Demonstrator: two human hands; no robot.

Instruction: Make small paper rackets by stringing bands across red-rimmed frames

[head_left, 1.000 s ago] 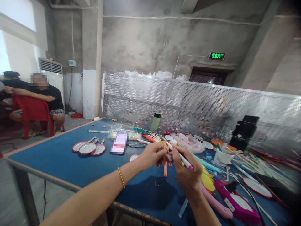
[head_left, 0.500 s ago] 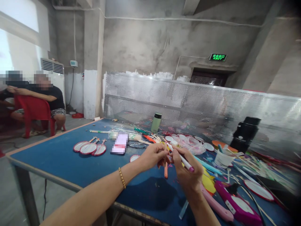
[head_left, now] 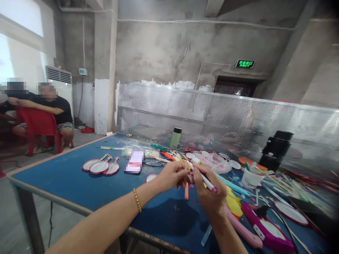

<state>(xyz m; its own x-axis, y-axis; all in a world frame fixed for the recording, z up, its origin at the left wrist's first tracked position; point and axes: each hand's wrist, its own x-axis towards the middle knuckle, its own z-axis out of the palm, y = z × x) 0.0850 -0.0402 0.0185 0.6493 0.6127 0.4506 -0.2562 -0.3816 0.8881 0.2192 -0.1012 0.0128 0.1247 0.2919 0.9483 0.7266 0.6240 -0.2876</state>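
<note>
My left hand (head_left: pixel 171 175) is closed on an orange stick (head_left: pixel 186 190) that hangs down from its fingers. My right hand (head_left: pixel 208 192) is closed on a white pen with a purple end (head_left: pixel 205 180), its tip meeting the top of the stick. Both hands hover just above the blue table (head_left: pixel 66 176), near its middle. A gold bracelet (head_left: pixel 137 199) sits on my left wrist.
Three small red-rimmed round fans (head_left: pixel 100 166) lie at left, a phone (head_left: pixel 135 162) beside them. A green bottle (head_left: pixel 175 137), white cup (head_left: pixel 250 177), black device (head_left: pixel 275 150), pink tool (head_left: pixel 267 229) and several scattered sticks crowd the right. A perforated metal screen (head_left: pixel 225 113) stands behind. Two people sit far left.
</note>
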